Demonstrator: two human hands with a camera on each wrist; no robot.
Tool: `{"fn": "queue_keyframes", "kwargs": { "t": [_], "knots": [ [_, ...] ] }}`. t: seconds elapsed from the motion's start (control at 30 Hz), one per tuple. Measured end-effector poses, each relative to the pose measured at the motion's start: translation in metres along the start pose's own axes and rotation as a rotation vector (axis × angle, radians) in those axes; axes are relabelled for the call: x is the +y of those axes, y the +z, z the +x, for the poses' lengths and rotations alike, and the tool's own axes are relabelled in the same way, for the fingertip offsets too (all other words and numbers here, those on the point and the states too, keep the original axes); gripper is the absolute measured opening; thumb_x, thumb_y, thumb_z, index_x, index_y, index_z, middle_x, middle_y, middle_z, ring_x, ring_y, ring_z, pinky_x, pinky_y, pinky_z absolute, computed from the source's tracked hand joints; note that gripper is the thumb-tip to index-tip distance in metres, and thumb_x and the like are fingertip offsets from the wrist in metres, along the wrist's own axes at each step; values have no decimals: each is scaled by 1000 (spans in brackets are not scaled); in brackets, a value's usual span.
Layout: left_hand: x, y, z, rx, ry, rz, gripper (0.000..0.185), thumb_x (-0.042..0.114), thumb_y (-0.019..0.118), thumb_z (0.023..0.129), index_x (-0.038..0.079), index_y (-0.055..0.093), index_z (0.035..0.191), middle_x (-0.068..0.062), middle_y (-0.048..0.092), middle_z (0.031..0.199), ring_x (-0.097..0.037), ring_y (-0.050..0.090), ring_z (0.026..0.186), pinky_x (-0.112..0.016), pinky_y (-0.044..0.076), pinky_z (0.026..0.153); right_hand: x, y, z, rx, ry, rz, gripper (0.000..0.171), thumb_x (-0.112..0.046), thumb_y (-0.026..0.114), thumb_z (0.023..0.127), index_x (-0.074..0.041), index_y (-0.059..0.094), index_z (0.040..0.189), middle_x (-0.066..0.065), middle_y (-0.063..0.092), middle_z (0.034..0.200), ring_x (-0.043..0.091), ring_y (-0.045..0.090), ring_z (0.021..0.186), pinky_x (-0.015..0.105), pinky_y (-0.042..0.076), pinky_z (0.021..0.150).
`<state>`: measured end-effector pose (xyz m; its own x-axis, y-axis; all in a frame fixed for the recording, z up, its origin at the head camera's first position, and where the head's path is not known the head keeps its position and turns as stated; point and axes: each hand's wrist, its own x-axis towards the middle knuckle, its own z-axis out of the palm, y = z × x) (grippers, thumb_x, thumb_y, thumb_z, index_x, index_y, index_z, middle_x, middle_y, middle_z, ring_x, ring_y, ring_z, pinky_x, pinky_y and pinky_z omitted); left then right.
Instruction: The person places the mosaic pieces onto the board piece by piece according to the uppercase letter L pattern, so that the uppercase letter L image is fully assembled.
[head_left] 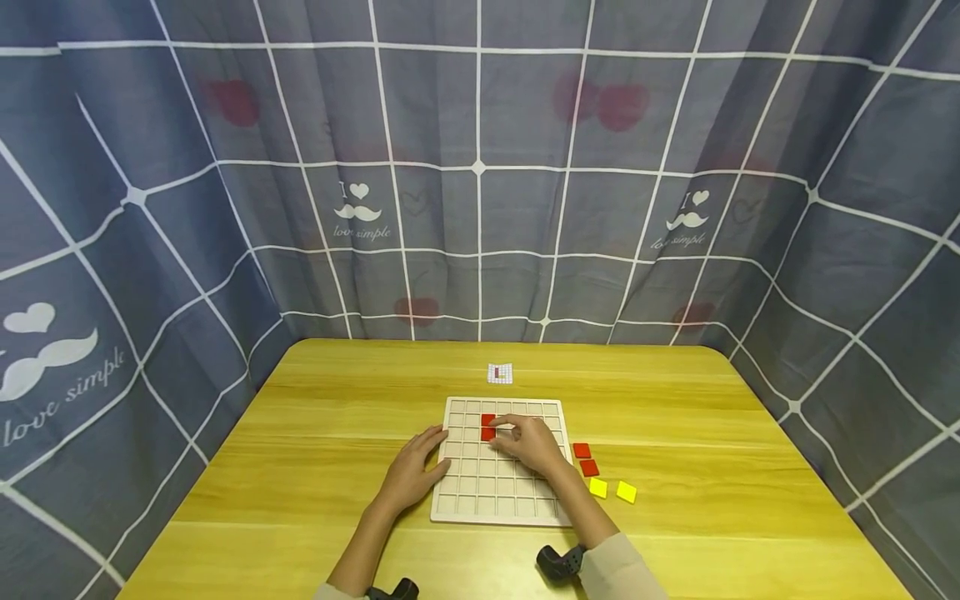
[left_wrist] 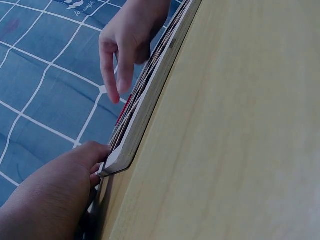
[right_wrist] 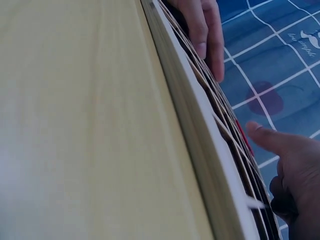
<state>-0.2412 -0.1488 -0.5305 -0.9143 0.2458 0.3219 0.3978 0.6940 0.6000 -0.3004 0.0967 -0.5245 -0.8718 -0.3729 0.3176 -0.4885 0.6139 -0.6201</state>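
A pale gridded board (head_left: pixel 467 486) lies on the wooden table. Two red square tiles, an upper one (head_left: pixel 487 419) and a lower one (head_left: pixel 487 434), sit in neighbouring cells of its upper part. My right hand (head_left: pixel 531 443) hovers over the board, thumb and index finger apart beside these tiles; I see nothing held between them. In the right wrist view, the right thumb (right_wrist: pixel 265 137) is extended close to a red edge. My left hand (head_left: pixel 409 472) rests against the board's left edge, fingers and thumb spread along it. Its fingertips are partly hidden in the left wrist view.
Right of the board lie two loose red tiles (head_left: pixel 589 468) and two yellow tiles, one nearer (head_left: pixel 597 487) and one farther right (head_left: pixel 626 492). Behind the board is a small printed grid card (head_left: pixel 500 373). A grey checked curtain (head_left: pixel 442 208) surrounds the table (head_left: pixel 720 450).
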Motion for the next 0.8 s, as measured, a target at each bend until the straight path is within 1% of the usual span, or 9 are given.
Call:
{"fn": "queue_keyframes", "kwargs": {
  "t": [0.17, 0.3, 0.43, 0.57, 0.67, 0.8],
  "knots": [
    [0, 0, -1, 0, 0, 0, 49, 25, 63, 87, 7, 52, 131, -9, 45, 138, -33, 37, 127, -50, 27, 106, 9, -17, -10, 16, 8, 80, 33, -32, 72, 79, -16, 69, 108, -12, 23, 43, 3, 14, 41, 18, 18, 37],
    [0, 0, 0, -1, -1, 1, 48, 25, 62, 87, 7, 52, 131, -9, 45, 138, -34, 37, 127, -51, 28, 105, 19, -42, -23, 36, 37, 102, 36, -29, 73, 79, -14, 68, 111, -10, 24, 44, 4, 15, 41, 18, 18, 37],
    [0, 1, 1, -2, 3, 7, 49, 25, 62, 87, 7, 52, 131, -9, 44, 138, -35, 37, 127, -52, 28, 104, 35, -70, -38, 54, 71, 102, 36, -27, 72, 80, -12, 68, 112, -9, 24, 45, 4, 16, 40, 19, 19, 37],
    [-1, 1, 1, 1, 4, 7, 49, 26, 62, 87, 8, 52, 131, -9, 44, 138, -34, 37, 127, -51, 27, 105, 52, -93, -55, 52, 135, 141, 35, -25, 73, 80, -12, 68, 112, -7, 25, 45, 5, 17, 39, 18, 19, 36],
    [-1, 1, 1, 1, 5, 1, 49, 26, 63, 87, 7, 52, 131, -10, 44, 138, -34, 37, 127, -52, 27, 105, 64, -105, -66, 42, 183, 159, 34, -27, 73, 79, -13, 69, 110, -7, 25, 45, 6, 18, 39, 18, 20, 36],
    [-1, 2, 1, -6, -1, 13, 49, 27, 62, 87, 8, 52, 131, -9, 44, 138, -35, 37, 127, -53, 29, 103, 78, -111, -75, 12, 189, 149, 31, -32, 73, 77, -17, 71, 104, -6, 30, 46, 5, 22, 40, 20, 24, 37]
  ]
}}
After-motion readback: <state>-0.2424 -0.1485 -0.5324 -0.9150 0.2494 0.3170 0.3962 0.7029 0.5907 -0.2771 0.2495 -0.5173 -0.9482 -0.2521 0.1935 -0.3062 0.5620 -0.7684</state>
